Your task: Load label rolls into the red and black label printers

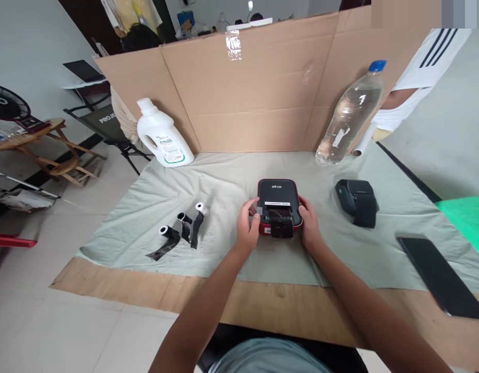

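A small black and red label printer [277,194] sits in the middle of a pale green cloth [224,181], with a black strip coming out of its front slot. My left hand [247,225] grips its left side, thumb near the slot. On the opposite side, my right hand [310,224] holds the printer. Three small rolls of black tape [183,228] with white cores lie partly unrolled to the left of my left hand.
A second black printer [358,202] lies to the right. A white jug [164,135] and a clear bottle [350,116] stand against a cardboard screen [255,88]. A dark phone [441,277] lies near the right front edge. Another person's arm [398,98] shows at far right.
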`<action>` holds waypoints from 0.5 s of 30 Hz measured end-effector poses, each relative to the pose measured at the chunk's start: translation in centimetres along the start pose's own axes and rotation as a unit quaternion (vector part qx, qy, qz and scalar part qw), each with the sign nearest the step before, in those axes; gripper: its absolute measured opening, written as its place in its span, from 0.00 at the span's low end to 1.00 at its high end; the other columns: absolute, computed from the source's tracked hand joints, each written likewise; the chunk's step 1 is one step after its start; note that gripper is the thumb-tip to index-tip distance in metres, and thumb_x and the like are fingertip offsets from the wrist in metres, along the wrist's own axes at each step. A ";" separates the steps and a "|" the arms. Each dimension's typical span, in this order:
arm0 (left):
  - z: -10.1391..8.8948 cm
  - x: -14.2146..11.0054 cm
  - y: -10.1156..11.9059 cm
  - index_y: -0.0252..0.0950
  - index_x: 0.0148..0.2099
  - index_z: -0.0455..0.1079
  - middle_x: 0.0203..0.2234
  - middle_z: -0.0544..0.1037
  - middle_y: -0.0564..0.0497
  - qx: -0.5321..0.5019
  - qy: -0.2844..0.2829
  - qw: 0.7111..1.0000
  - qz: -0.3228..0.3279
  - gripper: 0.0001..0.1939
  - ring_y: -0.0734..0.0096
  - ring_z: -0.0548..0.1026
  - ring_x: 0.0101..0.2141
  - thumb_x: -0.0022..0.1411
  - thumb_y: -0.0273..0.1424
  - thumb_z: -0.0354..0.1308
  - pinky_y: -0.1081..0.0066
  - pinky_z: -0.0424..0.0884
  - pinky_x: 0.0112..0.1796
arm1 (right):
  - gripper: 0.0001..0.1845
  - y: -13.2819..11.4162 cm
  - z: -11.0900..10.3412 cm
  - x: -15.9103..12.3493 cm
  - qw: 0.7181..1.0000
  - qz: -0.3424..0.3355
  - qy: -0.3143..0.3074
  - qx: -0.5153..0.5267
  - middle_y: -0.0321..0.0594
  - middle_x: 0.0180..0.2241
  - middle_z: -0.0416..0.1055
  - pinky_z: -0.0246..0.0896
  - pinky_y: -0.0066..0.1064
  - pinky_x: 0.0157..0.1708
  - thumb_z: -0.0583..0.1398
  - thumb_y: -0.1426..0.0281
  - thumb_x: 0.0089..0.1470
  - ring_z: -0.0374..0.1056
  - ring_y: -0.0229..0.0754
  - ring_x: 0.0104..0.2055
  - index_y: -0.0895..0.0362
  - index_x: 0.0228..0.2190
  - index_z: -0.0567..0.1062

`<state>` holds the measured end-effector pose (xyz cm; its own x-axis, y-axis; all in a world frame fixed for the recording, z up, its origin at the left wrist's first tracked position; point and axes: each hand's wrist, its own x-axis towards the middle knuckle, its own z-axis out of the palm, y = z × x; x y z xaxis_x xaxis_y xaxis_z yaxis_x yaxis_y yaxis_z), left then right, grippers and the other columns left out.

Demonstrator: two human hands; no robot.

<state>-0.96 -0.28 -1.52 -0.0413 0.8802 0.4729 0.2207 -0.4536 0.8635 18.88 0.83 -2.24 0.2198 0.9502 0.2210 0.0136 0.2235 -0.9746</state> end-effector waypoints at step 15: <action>-4.9 3.7 3.8 0.45 0.70 0.64 0.69 0.64 0.54 -0.025 -0.010 0.994 -0.101 0.29 0.58 0.62 0.69 0.68 0.30 0.54 0.57 0.55 0.70 | 0.60 -5.1 2.0 2.0 0.859 -0.262 -0.284 -0.337 0.56 0.72 0.44 0.52 0.63 0.65 0.62 0.60 0.58 0.49 0.69 0.70 0.54 0.73 0.27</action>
<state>-5.01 0.58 4.37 -0.0598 0.9567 0.2849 0.1608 -0.2724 0.9486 17.26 2.04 3.21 -0.4967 0.7529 0.4317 0.5693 0.6581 -0.4927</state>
